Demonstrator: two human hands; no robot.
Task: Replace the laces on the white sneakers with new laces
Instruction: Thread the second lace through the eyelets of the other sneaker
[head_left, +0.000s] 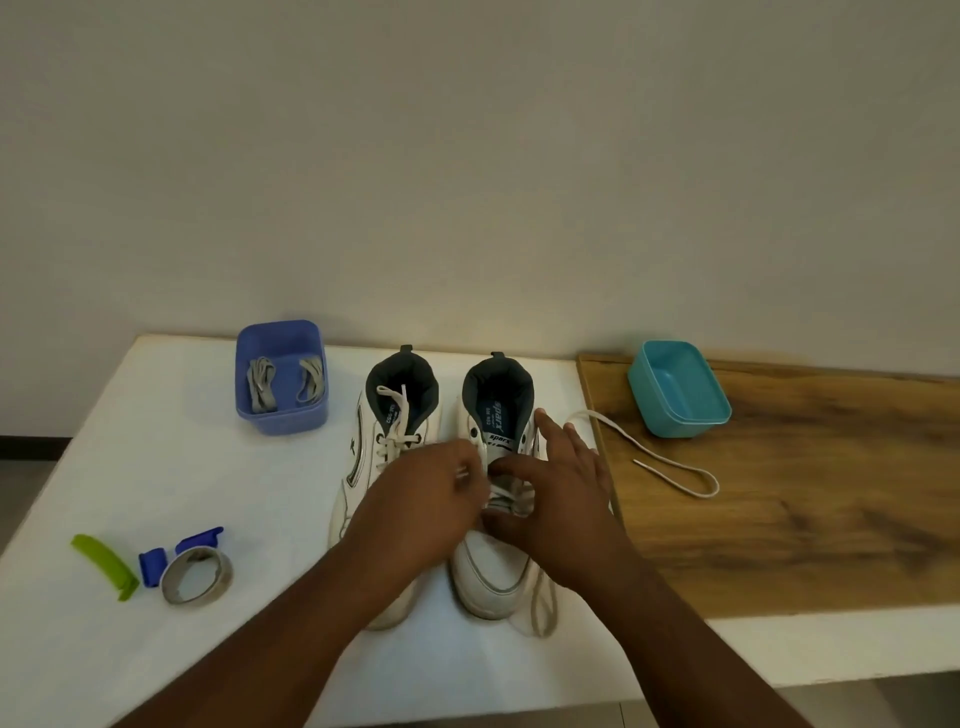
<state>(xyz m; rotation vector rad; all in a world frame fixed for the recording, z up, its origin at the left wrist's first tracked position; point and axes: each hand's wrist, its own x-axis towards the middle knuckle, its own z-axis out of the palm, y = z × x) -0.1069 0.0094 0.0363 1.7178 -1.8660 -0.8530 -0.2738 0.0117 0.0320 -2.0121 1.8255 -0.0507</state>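
Observation:
Two white sneakers stand side by side on the white table, toes toward me. The left sneaker (387, 452) still carries its white lace. Over the middle of the right sneaker (493, 566) both hands meet. My left hand (426, 499) pinches the old lace at the eyelets. My right hand (556, 483) rests on the sneaker's right side, thumb pressed on the lacing, fingers stretched toward the collar. The loose end of the old lace (670, 467) trails right across the wooden board. Two grey new laces (283, 387) lie bundled in a blue tub (280, 415).
An empty teal container (675, 387) sits on the wooden board (779, 519) at the right. Near the table's left front lie a green clip (104, 564), blue clips (176, 553) and a roll of tape (197, 574). A plain wall stands behind the white table (182, 467).

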